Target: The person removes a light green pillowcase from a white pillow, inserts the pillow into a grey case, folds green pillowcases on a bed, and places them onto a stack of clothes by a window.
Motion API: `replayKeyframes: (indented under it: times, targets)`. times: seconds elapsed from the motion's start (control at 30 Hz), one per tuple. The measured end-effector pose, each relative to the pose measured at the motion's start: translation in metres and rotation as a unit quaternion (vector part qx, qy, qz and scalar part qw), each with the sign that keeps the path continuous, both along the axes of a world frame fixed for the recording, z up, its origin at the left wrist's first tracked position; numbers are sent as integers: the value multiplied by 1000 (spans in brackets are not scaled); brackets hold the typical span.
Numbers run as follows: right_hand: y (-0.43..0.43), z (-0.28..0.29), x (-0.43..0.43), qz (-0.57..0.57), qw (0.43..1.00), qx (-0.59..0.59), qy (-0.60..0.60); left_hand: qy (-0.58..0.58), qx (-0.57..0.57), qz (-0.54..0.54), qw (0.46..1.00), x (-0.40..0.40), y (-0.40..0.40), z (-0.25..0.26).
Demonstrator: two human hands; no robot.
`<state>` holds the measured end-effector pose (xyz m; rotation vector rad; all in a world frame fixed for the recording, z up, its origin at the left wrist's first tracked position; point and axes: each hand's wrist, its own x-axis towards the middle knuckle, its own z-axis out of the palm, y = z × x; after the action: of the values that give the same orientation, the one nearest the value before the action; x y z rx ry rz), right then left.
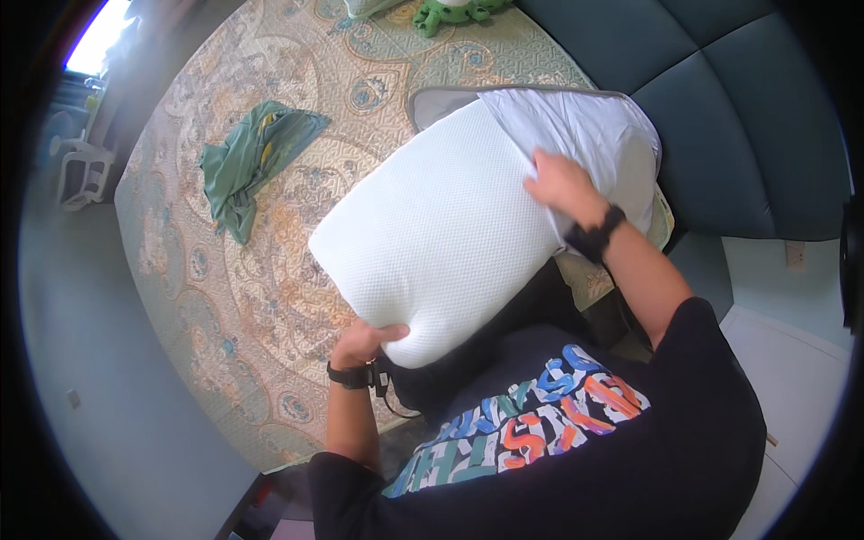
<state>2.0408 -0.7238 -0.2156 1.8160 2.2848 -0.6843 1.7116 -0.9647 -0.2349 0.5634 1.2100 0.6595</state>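
A white pillow point(432, 223) with a dimpled knit surface lies slanted before me, its near edge by my lap. My left hand point(368, 341) grips its near left corner, thumb on top, pressing a dent into it. Thin white fabric point(560, 128), wrinkled like a pillow cover, wraps the pillow's right end. At the fabric's edge, my right hand point(563, 185) pinches the cloth; some fingers are hidden. Under the far side shows a grey piece with a dark piped edge point(442, 108), partly covered.
A crumpled green cloth point(250, 162) lies left on the patterned quilted bedspread point(290, 270). At the far edge sits a green plush toy point(449, 15). A dark padded headboard point(715, 101) borders the bed on the right, and a pale wall point(135, 337) stands left.
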Motion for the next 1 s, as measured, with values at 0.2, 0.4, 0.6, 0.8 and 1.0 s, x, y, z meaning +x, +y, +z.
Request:
replayKeyframes:
  times: [0.2,0.4,0.6,0.8,1.0]
  targets:
    - [96,-58,-33,5,992,83,-91,-115,-1,111,987,-13,-3,-64]
    - [143,-83,-61,17,989,125,-74,-173,31,351,920,-31,38,-96]
    - [159,-99,-33,-83,984,147,49,37,83,170,981,-33,55,-31]
    - [132,-35,-64,-44,931,52,360,12,179,78,981,-44,73,26]
    - [79,42,-98,62,913,112,387,-8,226,123,966,-57,74,41]
